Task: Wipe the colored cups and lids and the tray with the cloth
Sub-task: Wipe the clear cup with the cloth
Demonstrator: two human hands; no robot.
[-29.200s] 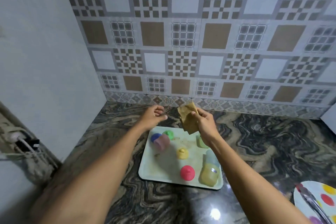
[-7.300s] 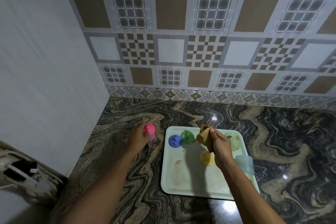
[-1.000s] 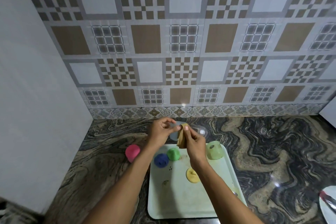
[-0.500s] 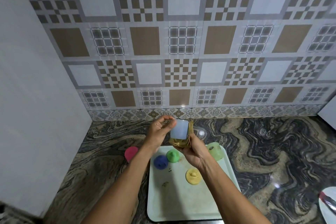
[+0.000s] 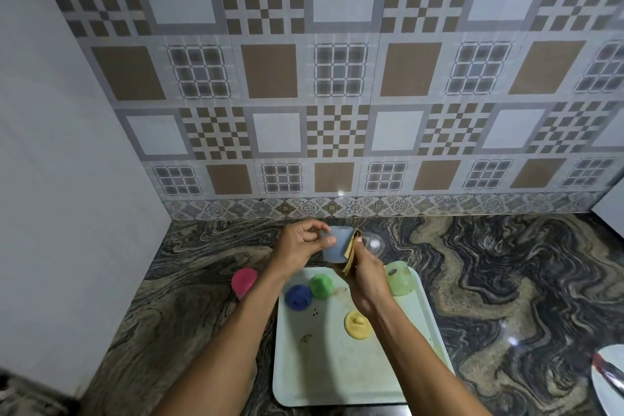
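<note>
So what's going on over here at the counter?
A person is wiping small plastic cups. The left hand holds a pale blue cup up while the right hand presses a folded cloth against its side. A blue lid, green lid, yellow lid and pale green cup sit on the speckled tray. A pink cup stands on the counter beside it.

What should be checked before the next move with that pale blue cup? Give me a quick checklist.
1. Left hand grips the pale blue cup: ok.
2. Right hand holds the cloth against the cup: ok.
3. Cup wiped clean all round: cannot tell.
4. Bare counter beside the pink cup for setting it down: ok.
5. Tray free of dirt: not ok, specks and smears show.
</note>
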